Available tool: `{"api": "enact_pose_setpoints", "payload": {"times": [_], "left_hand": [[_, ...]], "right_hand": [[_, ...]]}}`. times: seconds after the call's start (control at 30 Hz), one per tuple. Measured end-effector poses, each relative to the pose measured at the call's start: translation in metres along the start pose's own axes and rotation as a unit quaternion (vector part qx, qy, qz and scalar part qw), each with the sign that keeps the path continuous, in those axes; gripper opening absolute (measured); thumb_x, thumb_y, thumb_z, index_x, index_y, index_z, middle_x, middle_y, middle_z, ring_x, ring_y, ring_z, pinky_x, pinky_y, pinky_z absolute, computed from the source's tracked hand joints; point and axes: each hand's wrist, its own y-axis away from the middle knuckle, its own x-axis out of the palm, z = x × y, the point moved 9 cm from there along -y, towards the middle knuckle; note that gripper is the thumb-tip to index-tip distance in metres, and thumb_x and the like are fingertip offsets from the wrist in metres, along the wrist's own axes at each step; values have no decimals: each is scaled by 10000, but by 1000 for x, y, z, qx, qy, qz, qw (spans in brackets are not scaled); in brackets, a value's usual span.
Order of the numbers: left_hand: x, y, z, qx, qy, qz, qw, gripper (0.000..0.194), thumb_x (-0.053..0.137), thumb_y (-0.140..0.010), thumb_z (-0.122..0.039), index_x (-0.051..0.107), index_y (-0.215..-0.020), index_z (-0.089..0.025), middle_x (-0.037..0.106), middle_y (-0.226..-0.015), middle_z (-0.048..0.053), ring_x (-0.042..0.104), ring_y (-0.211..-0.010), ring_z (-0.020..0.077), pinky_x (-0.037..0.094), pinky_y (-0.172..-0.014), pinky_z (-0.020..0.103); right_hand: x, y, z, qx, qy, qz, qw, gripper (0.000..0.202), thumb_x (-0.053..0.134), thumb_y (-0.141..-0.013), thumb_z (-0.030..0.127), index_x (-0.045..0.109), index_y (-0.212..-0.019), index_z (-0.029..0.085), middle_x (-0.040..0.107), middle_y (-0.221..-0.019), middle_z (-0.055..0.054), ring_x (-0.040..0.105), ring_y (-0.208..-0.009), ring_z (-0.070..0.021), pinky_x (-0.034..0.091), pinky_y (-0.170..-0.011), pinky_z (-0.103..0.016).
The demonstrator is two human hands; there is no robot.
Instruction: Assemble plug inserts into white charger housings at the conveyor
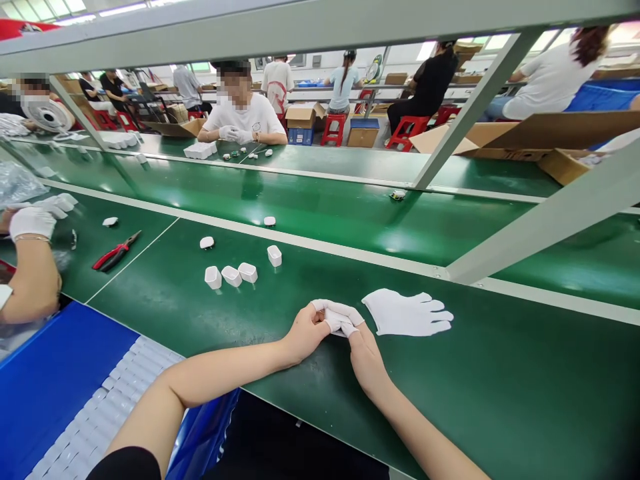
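My left hand and my right hand meet over the green bench, fingers closed against one another. White coverings sit on the fingertips of both. A pale sliver shows beneath the fingers, but what they hold is hidden. Just right of them a white cotton glove lies flat, its fingers pointing right. Further left stand several small white plastic cups, among them a tilted cup and a cup at the row's left end. Small white caps, one behind the cups and another by the divider, lie near.
Red-handled pliers lie at the left, near a co-worker's gloved hand. A blue bin holds rows of white pieces below the bench edge. A slanted metal post rises at the right. Another person sits across the green belt.
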Motion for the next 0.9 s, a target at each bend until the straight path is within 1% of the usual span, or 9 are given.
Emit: {"api": "enact_pose_setpoints", "payload": {"times": [0.1,0.17,0.23,0.37,0.5,0.67,0.73,0.8,0.9], "left_hand": [[0,-1,1,-13,4,-2,1000,287,654,-718,-220,640,-993,-138,685,-907,58,626,-871,182,477,-858,316],[3,-2,3,-35,14,8,999,244,648,-740,-278,658,-932,-127,681,-865,62,619,-791,165,486,-810,311],[4,-3,4,-50,20,15,998,251,636,-762,-345,667,-869,-120,671,-828,64,602,-738,152,487,-773,305],[2,-5,5,-65,39,16,997,303,647,-762,-410,667,-855,-123,656,-816,64,598,-756,158,487,-785,315],[4,-6,4,-67,49,40,996,272,691,-720,-346,678,-878,-125,670,-858,67,615,-820,176,483,-808,312],[4,-5,-2,-53,58,31,996,177,666,-688,-247,679,-823,-132,662,-774,28,598,-733,145,466,-748,269],[3,-5,-3,-46,58,24,997,165,648,-675,-225,676,-809,-133,651,-750,19,583,-708,134,454,-722,251],[3,-6,-3,-47,49,29,997,175,644,-675,-231,675,-816,-133,647,-755,21,576,-714,130,446,-713,239],[4,-10,1,-60,11,62,996,259,663,-712,-363,670,-819,-127,635,-747,32,568,-696,131,452,-689,246]], "right_hand": [[-1,2,-5,11,-3,-10,1000,385,385,-924,370,560,-1245,251,591,-1255,-60,507,-1215,-245,440,-1028,-424],[-2,2,-8,14,-8,-10,1000,397,386,-938,413,534,-1270,257,555,-1304,-62,486,-1240,-243,402,-1065,-434],[-3,3,-9,8,4,-2,1000,416,392,-944,452,499,-1304,271,521,-1342,-59,463,-1261,-242,373,-1088,-438],[-3,3,-7,-11,54,11,998,425,391,-960,474,457,-1335,287,496,-1350,-67,441,-1267,-247,344,-1097,-464],[-3,5,2,-44,117,21,992,421,376,-975,441,422,-1365,290,497,-1322,-79,449,-1242,-260,366,-1068,-474],[5,7,18,-106,203,51,972,405,416,-962,367,409,-1361,297,509,-1259,-95,504,-1141,-279,437,-968,-480],[5,6,22,-120,230,42,965,420,493,-924,355,432,-1335,293,510,-1246,-98,507,-1127,-292,449,-947,-486],[0,4,24,-122,246,12,962,412,562,-876,352,495,-1277,287,518,-1221,-101,510,-1115,-305,456,-935,-497],[-14,-1,30,-118,249,-40,960,333,624,-815,364,614,-1138,284,549,-1158,-91,529,-1073,-309,460,-925,-506]]}}
